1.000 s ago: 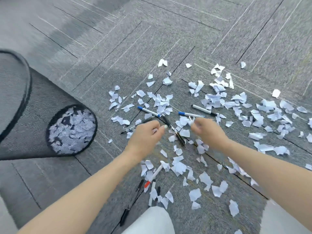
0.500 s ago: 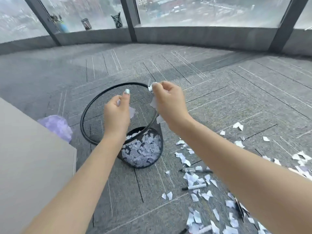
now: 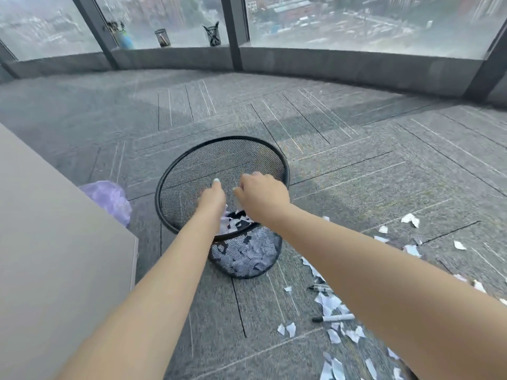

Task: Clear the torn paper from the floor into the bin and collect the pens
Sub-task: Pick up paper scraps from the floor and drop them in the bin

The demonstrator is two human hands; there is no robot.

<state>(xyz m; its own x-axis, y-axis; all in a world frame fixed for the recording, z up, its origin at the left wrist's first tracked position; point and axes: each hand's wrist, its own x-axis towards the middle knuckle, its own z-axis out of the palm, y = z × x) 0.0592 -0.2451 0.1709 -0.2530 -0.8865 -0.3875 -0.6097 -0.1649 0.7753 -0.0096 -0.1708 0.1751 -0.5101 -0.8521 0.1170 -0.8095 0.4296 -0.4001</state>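
A black mesh bin (image 3: 175,171) stands on the grey carpet with torn paper (image 3: 247,253) piled in its bottom. My left hand (image 3: 212,198) and my right hand (image 3: 262,196) both hang just inside the bin's mouth, close together, backs toward me. Their fingers curl down out of sight, and no paper shows in either. More torn paper (image 3: 333,298) lies scattered on the floor to the right. A white pen with a black cap (image 3: 333,318) lies among it, and a clear pen (image 3: 319,287) sits just beyond.
A beige cabinet (image 3: 55,242) fills the left side, with a purple plastic bag (image 3: 109,198) at its far corner beside the bin. Mesh pen holders (image 3: 211,35) stand on the window ledge far ahead. Open carpet stretches beyond the bin.
My view swung from the paper pile to the bin. Both hands carried scraps over the bin, then dropped from above its rim down into its mouth.
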